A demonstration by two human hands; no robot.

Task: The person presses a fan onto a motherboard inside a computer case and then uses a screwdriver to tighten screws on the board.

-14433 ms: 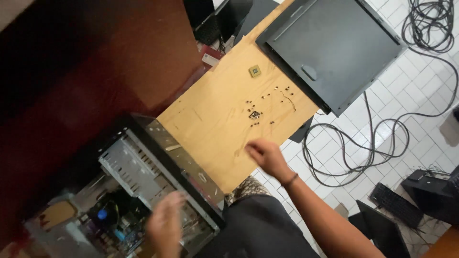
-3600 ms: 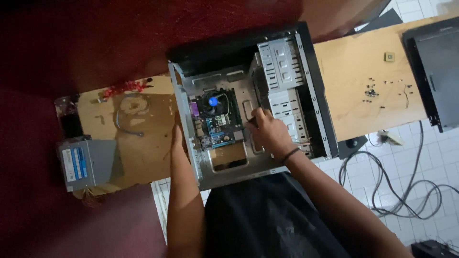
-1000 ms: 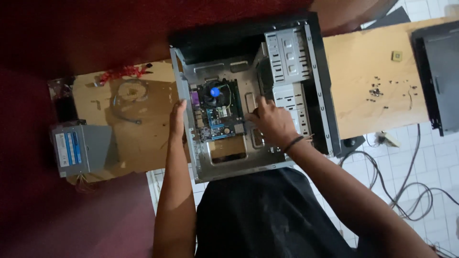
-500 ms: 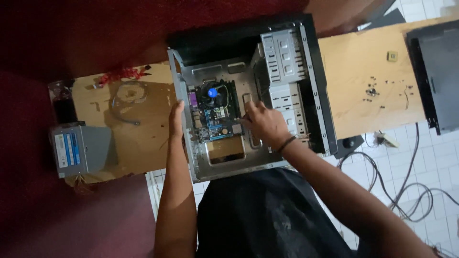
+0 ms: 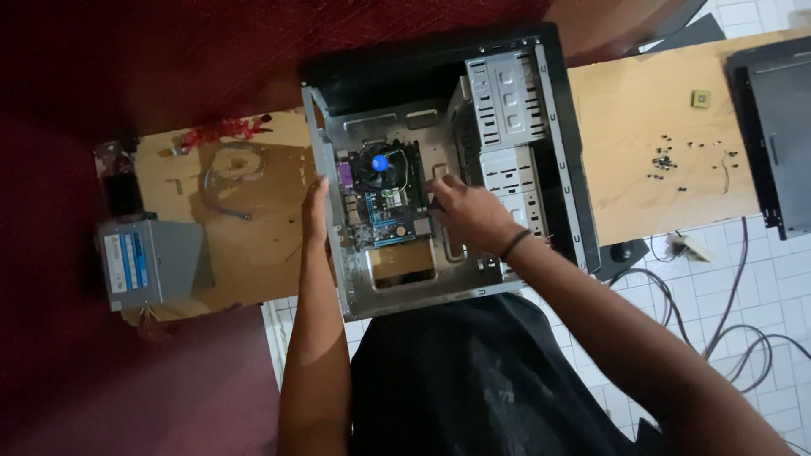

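Setting: wooden board [image 5: 650,101] lay over white floor tiles [image 5: 743,270], with dark red covering beyond its far edge.
Case: open computer case [image 5: 541,127] sat at the board's middle, reaching its near edge, side panel off.
Motherboard: motherboard [image 5: 384,207] lay inside, its blue-capped cooler fan [image 5: 379,163] toward the far side.
Left hand: left hand [image 5: 316,207] rested flat against the case's left wall, fingers loosely curled on the rim, gripping nothing else.
Right hand: right hand [image 5: 469,215] was inside the case beside the motherboard's right edge, fingers bent down; whether they pinched anything could not be told.
Left end: grey power supply [image 5: 148,262] sat at the board's left end.
Right end: loose screws [image 5: 663,160] and a small square chip [image 5: 700,99] lay near a dark side panel [image 5: 773,135].
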